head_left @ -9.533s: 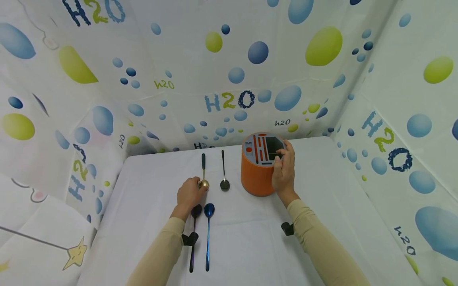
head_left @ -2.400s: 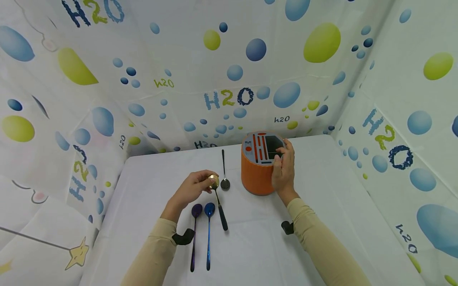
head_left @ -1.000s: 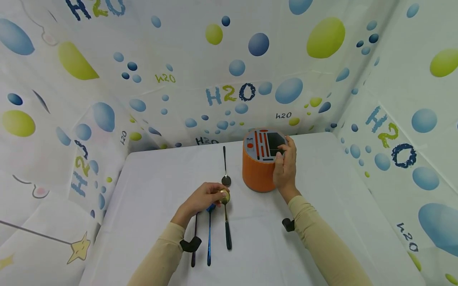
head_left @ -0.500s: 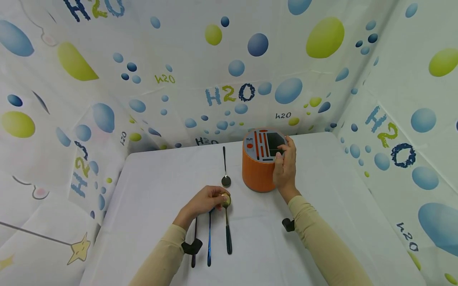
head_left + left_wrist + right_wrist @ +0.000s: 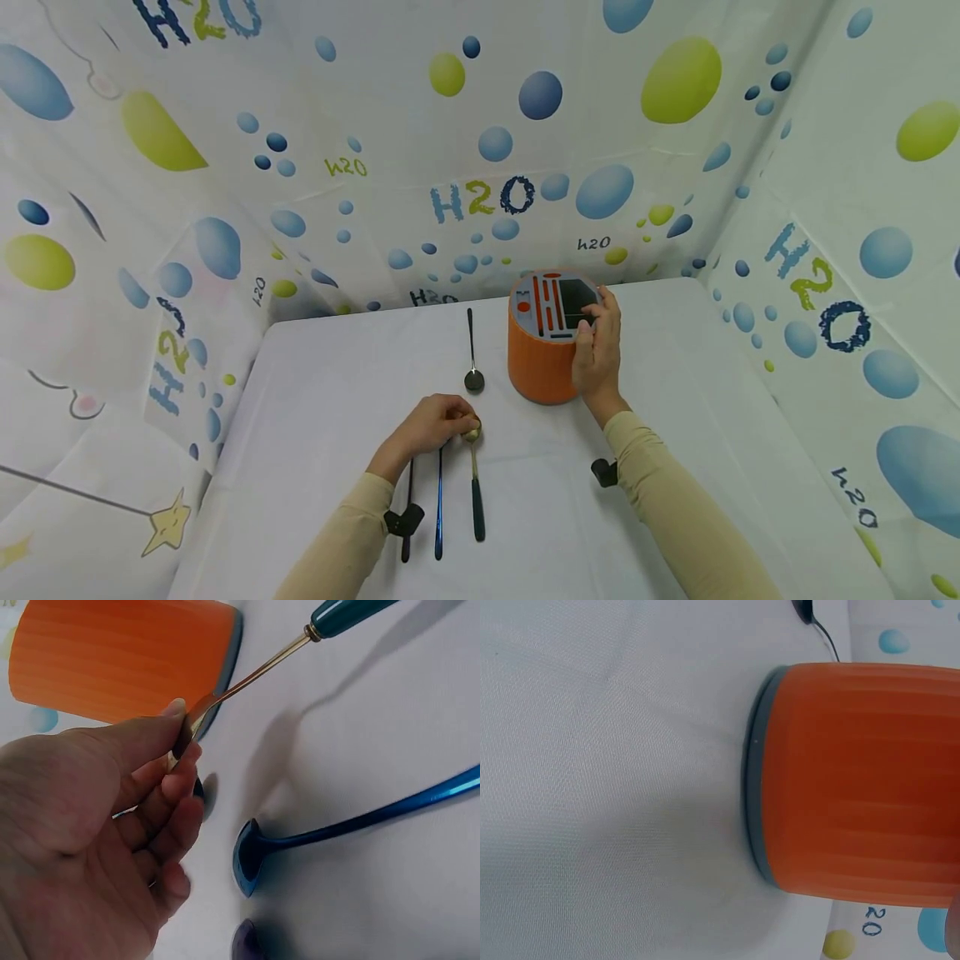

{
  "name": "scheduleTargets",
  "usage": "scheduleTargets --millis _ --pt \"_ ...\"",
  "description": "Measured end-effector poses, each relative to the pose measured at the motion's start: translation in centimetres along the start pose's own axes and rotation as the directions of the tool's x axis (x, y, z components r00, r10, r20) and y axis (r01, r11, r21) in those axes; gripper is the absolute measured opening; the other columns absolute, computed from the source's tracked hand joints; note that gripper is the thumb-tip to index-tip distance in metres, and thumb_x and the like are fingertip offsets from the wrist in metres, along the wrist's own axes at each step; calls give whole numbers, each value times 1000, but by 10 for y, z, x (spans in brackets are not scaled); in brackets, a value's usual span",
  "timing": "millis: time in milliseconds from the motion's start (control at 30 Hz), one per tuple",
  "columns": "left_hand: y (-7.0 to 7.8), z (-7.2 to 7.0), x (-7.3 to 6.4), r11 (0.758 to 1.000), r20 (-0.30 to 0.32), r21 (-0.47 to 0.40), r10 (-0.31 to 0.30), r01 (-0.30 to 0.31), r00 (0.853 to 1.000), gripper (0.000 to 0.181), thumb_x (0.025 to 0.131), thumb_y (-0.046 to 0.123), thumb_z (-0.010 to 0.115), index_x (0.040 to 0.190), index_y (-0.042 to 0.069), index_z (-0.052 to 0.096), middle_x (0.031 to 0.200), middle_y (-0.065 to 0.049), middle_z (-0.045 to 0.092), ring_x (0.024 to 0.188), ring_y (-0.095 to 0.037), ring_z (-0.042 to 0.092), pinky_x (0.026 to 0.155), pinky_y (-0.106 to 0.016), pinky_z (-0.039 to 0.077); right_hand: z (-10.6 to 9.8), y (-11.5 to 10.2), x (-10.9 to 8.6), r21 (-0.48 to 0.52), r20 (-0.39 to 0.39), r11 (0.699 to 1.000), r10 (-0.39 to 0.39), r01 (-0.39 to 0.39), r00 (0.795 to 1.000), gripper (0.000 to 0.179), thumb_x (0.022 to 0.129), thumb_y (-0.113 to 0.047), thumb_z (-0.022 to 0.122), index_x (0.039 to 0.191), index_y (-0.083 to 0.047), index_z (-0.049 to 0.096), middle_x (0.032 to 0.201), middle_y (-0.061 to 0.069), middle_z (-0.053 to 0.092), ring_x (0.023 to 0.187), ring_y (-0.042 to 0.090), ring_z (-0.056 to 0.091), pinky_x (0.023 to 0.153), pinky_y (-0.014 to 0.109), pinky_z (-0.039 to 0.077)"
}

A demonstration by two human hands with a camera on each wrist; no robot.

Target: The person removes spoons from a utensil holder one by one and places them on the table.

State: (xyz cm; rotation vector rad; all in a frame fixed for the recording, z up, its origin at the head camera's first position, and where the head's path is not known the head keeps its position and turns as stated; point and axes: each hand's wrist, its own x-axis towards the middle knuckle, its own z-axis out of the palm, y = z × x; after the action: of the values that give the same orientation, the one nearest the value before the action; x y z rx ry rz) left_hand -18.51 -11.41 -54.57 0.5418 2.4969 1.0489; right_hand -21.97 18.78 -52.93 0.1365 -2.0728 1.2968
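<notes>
I see the gold spoon (image 5: 476, 487), bowl pinched between the left hand's (image 5: 435, 427) thumb and fingertips, now shifted nearer the person beside the blue spoon (image 5: 439, 504), just above the table (image 5: 337, 367), apparently extending a row, while the right hand's (image 5: 598, 354) curved fingers grip the orange holder (image 5: 542, 371).
</notes>
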Motion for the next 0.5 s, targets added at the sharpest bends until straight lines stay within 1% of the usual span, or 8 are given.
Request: scheduleTargets --millis 167,267,400,500 --pt "-2 0 5 992 -18 122 24 -21 1000 13 95 28 76 101 17 80 85 6 65 75 -10 56 66 -29 46 -1 0 0 1 4 1000 11 -11 1000 38 104 -32 32 118 -1 49 167 7 31 154 25 32 124 49 31" --pt "-4 0 7 980 -24 195 40 -35 999 11 94 31 78 97 21 81 85 7 64 77 -9 55 69 -32 42 -1 0 0 2 4 1000 14 -14 1000 37 104 -31 33 118 -1 49 168 7 31 154 25 33 124 49 32" --pt "-5 0 9 969 -16 241 64 -58 998 10 93 32 78 94 23 82 84 8 64 79 -10 54 71 -34 37 0 1 0 -1 0 1000 13 -13 1000 37 104 -31 32 118 -1 49 168 6 31 154 24 34 124 48 32" --pt "-6 2 10 965 -7 257 62 -58 998 10 94 32 77 94 23 81 82 10 64 78 -9 54 71 -34 36 0 1 -1 0 -1 1000 9 -9 1000 37 104 -31 32 118 -1 49 168 5 31 154 23 33 125 48 31"
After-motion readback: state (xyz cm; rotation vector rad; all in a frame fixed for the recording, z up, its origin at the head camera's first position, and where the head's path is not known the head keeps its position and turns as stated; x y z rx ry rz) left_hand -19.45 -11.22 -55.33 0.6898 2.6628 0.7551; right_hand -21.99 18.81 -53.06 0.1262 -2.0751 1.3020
